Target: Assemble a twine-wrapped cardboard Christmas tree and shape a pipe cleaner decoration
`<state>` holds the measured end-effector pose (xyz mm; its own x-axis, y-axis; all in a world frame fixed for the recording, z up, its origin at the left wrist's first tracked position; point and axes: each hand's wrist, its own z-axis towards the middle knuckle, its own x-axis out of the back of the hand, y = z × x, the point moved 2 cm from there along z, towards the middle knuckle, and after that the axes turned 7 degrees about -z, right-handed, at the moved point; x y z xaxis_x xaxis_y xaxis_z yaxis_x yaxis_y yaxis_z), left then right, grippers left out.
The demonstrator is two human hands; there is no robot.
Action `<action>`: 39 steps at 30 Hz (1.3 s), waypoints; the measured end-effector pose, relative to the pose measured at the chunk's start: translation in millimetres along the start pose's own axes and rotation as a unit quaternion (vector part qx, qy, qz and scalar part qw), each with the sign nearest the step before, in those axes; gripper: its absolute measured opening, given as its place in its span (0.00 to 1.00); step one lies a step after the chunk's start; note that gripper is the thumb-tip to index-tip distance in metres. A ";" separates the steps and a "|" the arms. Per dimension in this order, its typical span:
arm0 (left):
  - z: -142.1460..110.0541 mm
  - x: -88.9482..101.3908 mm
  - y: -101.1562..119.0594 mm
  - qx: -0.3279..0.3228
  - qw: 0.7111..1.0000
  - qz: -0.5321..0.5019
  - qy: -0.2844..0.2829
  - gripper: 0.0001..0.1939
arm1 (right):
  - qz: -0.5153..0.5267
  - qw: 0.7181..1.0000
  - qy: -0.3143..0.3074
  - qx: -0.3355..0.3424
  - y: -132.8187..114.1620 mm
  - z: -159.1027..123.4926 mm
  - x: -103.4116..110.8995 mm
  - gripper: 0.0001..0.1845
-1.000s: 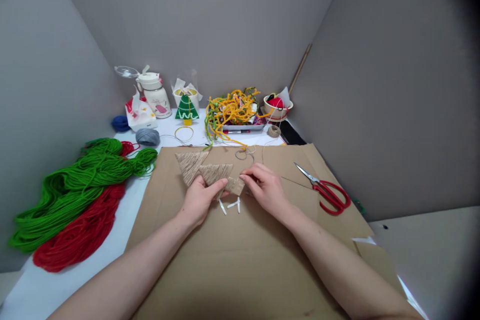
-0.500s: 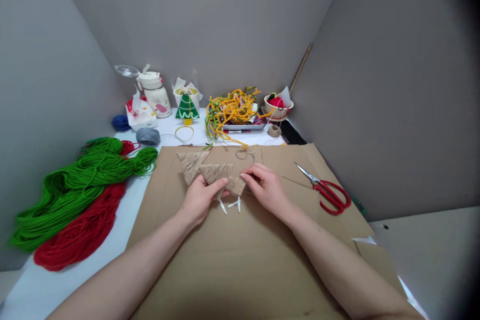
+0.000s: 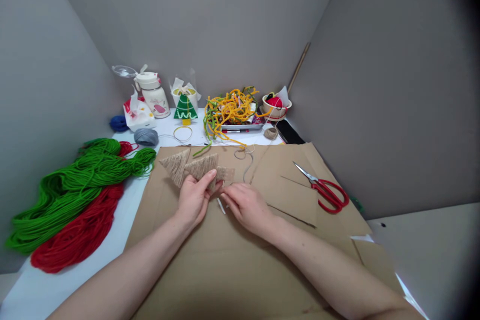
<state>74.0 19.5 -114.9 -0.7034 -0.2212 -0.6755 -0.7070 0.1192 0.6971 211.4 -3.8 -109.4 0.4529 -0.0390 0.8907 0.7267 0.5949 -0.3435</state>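
Note:
A twine-wrapped cardboard tree shape [image 3: 189, 167], made of stacked triangles and a small square base, lies over the brown cardboard sheet [image 3: 232, 260]. My left hand [image 3: 194, 198] grips its lower triangle with thumb and fingers. Just right of it, my right hand [image 3: 245, 207] rests on the cardboard, fingers down over small white scraps [image 3: 221, 206]; whether it pinches one is hidden. A loose twine strand [image 3: 247, 160] trails from the tree toward a small twine spool [image 3: 270, 133].
Red-handled scissors [image 3: 325, 189] lie on the cardboard at right. Green yarn [image 3: 80, 180] and red yarn [image 3: 80, 230] are heaped at left. At the back stand a grey yarn ball [image 3: 146, 136], a bottle [image 3: 153, 95], a green felt tree [image 3: 185, 109], a tray of orange cords [image 3: 230, 110] and a bowl [image 3: 276, 105].
My left hand has carried the twine tree to the left and slightly away. My right hand let go of the tree's base and dropped onto the white scraps.

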 end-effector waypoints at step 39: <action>-1.6 -0.8 -1.0 0.019 0.999 0.016 -0.026 0.13 | 0.011 1.000 -0.002 -0.010 7.4 1.8 -1.4 0.12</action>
<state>75.4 18.0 -114.6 -0.7281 -0.1652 -0.6652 -0.6854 0.1619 0.7100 215.3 2.2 -112.7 0.4668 -0.0225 0.8841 0.7271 0.5788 -0.3692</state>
